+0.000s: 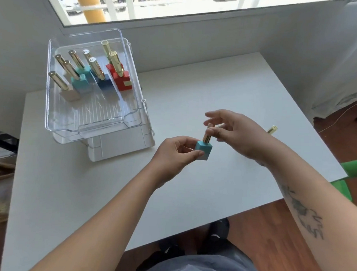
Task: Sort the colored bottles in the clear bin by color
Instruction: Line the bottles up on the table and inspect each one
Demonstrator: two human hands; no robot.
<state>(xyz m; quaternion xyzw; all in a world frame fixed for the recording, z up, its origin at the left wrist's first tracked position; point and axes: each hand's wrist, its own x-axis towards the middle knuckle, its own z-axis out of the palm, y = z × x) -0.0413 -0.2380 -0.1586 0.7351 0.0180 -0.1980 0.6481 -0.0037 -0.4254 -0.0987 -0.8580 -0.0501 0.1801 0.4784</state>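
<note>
Landmark: clear bin [131, 115], standing on the white table [196, 91] at its far left part, below the window [179, 4].
Bin contents: bottles upright in rows, all with gold caps. Red bottles [122, 79] sit at the bin's right side, one behind the other. Dark blue bottle [105, 83] stands just left of the red ones. Teal bottles [81, 84] come next to the left, one nearer, one farther back. White bottle [70, 94] stands nearest the bin's front left. More gold caps show behind these; their bodies are hidden.
Bin front: the near half of the bin floor is bare ribbed plastic.
Held item: light blue bottle [203, 149], outside the bin, to the right of its front corner and above the table, gold cap tilted up and slightly right.
Left hand [172, 157]: closed on the square body of the light blue bottle, thumb and fingertips pinching its sides.
Right hand [235, 133]: fingertips closed round the gold cap of the same bottle, remaining fingers spread.
Further item: gold-capped bottle [272, 129] on the table well right of the bin, mostly hidden behind the right wrist; colour cannot be told.
</note>
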